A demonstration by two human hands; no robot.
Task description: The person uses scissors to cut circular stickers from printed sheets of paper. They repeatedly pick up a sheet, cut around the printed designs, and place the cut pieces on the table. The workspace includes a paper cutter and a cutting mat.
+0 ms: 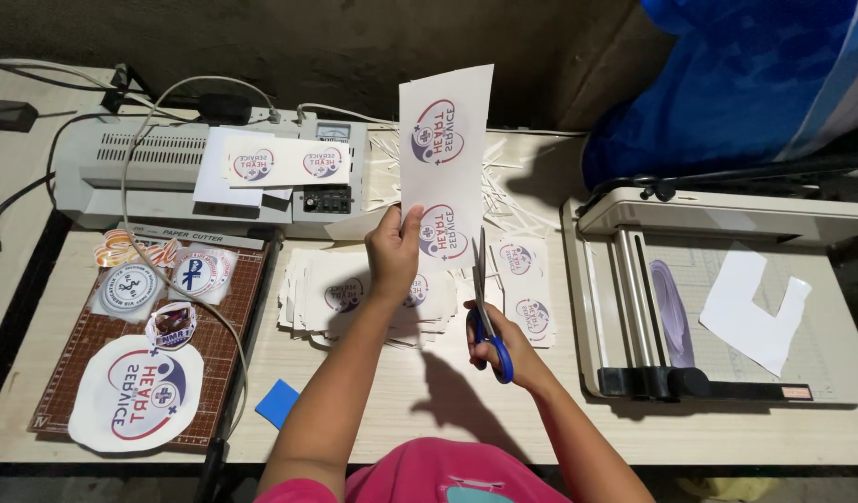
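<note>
At centre, above the table (541,419), a white printed sheet (445,158) w/ two round logos is held upright; left hand (394,250) pinches its lower edge; right hand (497,343) at 5 o'clock grips blue-handled scissors (486,312), blades up beside the sheet's lower right corner; stack of cut prints (340,293) lies underneath; laminator (205,172) at 10 o'clock; paper trimmer (727,298) at 3 o'clock.

White label sheet (445,163) upright, round red-blue emblems.
</note>
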